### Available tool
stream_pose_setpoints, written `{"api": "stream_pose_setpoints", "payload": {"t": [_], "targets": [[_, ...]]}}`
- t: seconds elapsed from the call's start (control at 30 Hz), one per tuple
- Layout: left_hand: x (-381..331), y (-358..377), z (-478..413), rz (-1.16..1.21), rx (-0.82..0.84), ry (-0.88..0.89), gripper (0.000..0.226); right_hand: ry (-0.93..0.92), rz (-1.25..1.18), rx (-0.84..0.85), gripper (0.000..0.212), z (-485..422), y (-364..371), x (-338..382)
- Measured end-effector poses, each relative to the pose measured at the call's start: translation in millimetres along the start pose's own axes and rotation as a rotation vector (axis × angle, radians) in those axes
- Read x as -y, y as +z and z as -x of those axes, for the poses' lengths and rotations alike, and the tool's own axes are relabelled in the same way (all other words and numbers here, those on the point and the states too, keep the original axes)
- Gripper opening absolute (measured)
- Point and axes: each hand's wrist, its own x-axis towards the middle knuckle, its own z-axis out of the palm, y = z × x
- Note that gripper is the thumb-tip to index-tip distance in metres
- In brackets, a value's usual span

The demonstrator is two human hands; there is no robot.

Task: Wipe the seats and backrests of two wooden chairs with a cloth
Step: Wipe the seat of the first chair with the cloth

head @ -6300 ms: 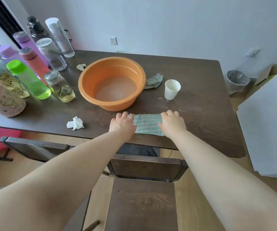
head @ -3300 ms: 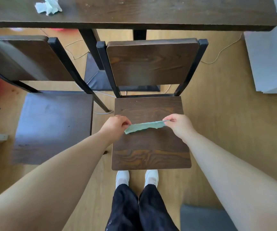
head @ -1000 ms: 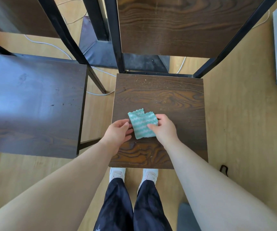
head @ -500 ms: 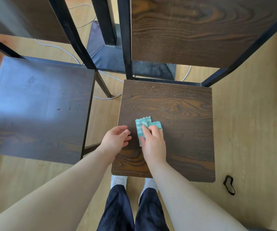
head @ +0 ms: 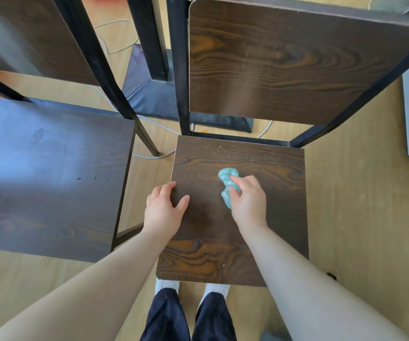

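Nearest the camera, your dark trousers [head: 188, 316] and white shoes [head: 167, 283] showed below the front edge of the seat [head: 267, 168], the shoes half hidden under it and the trousers cut off by the bottom of the frame. Both forearms ran in from the lower corners, their upper parts out of view. Your left hand [head: 165, 209] lay palm down at the seat's left edge, fingers spread and loose, grasping nothing; the tips reached onto the wood while the heel of the hand overhung the edge. Your right hand [head: 249, 201] was clenched around the cloth [head: 228, 178], which was bunched into a teal wad and pressed on the middle of the seat; most of it was hidden under your fingers, with only a lump sticking out ahead of the knuckles and a strip beside the thumb. Pale crumbs dotted the seat toward its back edge. To the left stood the second chair [head: 50, 173], its seat washed with bluish glare that made the grain hard to read, and its left side cut off. Beyond your hands rose the backrest [head: 284, 62], held between black metal posts, its top corner cut by the frame. Behind it, a black table leg [head: 149, 38] on a flat base and a pale cable [head: 114, 33] lay on the floor [head: 358, 193].
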Motion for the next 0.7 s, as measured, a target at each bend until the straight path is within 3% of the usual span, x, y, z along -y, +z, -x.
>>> {"api": "stream_pose_setpoints", "payload": {"t": [0.23, 0.57, 0.7], "targets": [[-2.1, -4.5, -17.4, -0.077, 0.021, 0.032, 0.061, 0.125, 0.087, -0.273, 0.03, -88.6, -78.0, -33.5], [9.6, -3.0, -35.1, 0.081, -0.029, -0.034, 0.056, 0.384, 0.204, -0.232, 0.04, -114.6, -57.2, -64.8], [17.0, -8.4, -38.4, 0.103, -0.004, -0.047, 0.057, 0.411, 0.082, -0.226, 0.039, -117.1, -48.0, -57.4]]}}
